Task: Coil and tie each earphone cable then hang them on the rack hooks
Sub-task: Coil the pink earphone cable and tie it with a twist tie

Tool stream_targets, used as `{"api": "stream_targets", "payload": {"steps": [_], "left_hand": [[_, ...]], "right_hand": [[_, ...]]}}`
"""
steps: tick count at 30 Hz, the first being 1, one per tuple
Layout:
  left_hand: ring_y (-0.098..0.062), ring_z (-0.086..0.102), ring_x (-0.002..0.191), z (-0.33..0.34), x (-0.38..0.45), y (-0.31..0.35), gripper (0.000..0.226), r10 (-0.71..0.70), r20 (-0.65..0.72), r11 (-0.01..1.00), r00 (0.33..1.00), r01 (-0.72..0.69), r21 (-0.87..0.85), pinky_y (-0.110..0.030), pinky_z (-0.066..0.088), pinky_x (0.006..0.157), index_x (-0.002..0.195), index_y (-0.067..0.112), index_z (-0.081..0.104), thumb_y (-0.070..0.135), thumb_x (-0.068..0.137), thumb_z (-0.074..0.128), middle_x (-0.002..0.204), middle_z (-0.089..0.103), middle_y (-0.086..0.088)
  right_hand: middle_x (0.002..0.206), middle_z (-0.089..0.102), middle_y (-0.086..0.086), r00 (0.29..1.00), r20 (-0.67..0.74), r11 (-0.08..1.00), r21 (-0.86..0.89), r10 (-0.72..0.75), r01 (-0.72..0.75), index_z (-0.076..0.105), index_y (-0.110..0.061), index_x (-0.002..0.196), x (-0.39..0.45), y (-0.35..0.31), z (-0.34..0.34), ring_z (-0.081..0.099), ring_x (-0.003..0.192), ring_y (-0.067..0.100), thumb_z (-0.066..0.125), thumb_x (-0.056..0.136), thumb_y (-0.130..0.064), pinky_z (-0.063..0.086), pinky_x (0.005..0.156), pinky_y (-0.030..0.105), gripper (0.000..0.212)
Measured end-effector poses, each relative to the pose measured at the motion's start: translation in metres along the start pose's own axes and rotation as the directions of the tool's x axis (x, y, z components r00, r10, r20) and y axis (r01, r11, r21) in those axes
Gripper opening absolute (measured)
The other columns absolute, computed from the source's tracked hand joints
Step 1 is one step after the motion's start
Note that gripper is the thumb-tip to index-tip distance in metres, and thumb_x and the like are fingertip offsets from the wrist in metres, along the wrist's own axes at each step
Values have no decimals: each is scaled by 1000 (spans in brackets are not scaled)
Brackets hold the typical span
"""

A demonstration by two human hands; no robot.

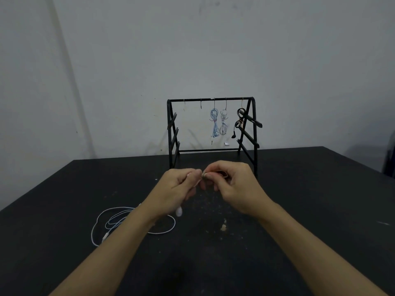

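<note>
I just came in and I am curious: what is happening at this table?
A person is tidying earphones. Both hands, left hand and right hand, pinch something small between them, too small to tell. A white earbud dangles below the left hand, and its white cable lies loose on the table. Three tied sets already hang on the rack; two hooks are free.

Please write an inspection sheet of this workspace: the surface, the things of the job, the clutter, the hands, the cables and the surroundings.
Surface: black table, dusty.
Job's things: black rack at the table's far edge; blue earphones, white earphones and black earphones hang coiled on its hooks; two left hooks bare.
Clutter: crumbs near the middle.
Hands: left hand grips a white earbud cable; right hand pinches a small item, too small to tell.
Cables: loose white cable lies uncoiled on the table.
Surroundings: pale wall.
</note>
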State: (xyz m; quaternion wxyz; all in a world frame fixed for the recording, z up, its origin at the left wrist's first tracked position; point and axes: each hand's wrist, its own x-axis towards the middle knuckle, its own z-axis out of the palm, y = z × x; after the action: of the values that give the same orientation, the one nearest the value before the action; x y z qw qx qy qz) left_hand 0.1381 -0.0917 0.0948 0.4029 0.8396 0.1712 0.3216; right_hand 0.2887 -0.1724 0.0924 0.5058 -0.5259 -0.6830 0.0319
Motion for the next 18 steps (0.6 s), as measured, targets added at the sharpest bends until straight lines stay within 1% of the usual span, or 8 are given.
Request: {"api": "stream_targets", "payload": {"steps": [3,5,8,11,12,14,16,18], "left_hand": [[-7,29,33,3,0,7,51,-75,-38,986,996,69,-153,-18,34,28,63,8,59,48,86,39,39,33,7],[-10,23,35,5,0,11,53,-169,-19,932,985,153,-327,-15,27,33,52,9,58,49,83,42,36,27,5],[-9,19,31,10,1,14,51,-294,63,796,954,281,-535,-26,12,48,40,11,53,44,78,48,31,22,5],[-6,16,29,12,2,13,45,-345,154,693,926,362,-624,-26,8,47,39,12,51,38,75,49,30,21,7],[-5,15,30,12,2,12,45,-342,163,697,926,366,-617,-24,8,45,41,12,52,38,78,49,31,22,8],[-6,17,32,9,1,8,46,-315,111,793,943,326,-514,-20,12,40,49,11,57,41,82,49,36,25,6],[-8,23,36,5,-1,3,46,-261,15,924,965,255,-285,-17,23,35,60,9,63,43,88,49,43,30,5],[-8,28,40,3,-3,1,49,-171,-55,983,984,166,-83,-23,30,36,70,0,60,42,92,47,48,34,4]], "right_hand": [[71,60,-5,979,-80,976,-124,-188,177,67,-2,85,2,-6,3,50,58,-5,57,86,-7,42,60,7,11],[70,60,1,945,-97,933,-221,-311,284,65,1,83,4,-9,5,45,61,-4,55,86,-6,38,63,4,13],[71,60,10,909,-77,876,-311,-410,369,64,3,86,2,-7,9,48,64,8,51,87,-2,41,64,13,14],[73,60,11,894,-53,850,-339,-445,403,65,3,92,-2,-4,11,50,67,11,51,86,1,42,65,16,15],[72,60,10,902,-38,858,-328,-430,395,65,3,92,-2,-3,11,50,66,10,52,86,0,42,65,14,15],[70,63,8,946,-9,916,-255,-324,311,68,0,89,0,-2,7,52,64,9,55,87,-4,43,63,12,14],[71,67,7,995,17,990,-97,-100,101,72,-5,87,1,-3,3,59,64,13,58,89,-8,50,63,19,15],[75,70,4,994,75,995,59,77,-81,75,-10,92,2,-2,0,63,64,13,62,88,-14,53,62,25,14]]}}
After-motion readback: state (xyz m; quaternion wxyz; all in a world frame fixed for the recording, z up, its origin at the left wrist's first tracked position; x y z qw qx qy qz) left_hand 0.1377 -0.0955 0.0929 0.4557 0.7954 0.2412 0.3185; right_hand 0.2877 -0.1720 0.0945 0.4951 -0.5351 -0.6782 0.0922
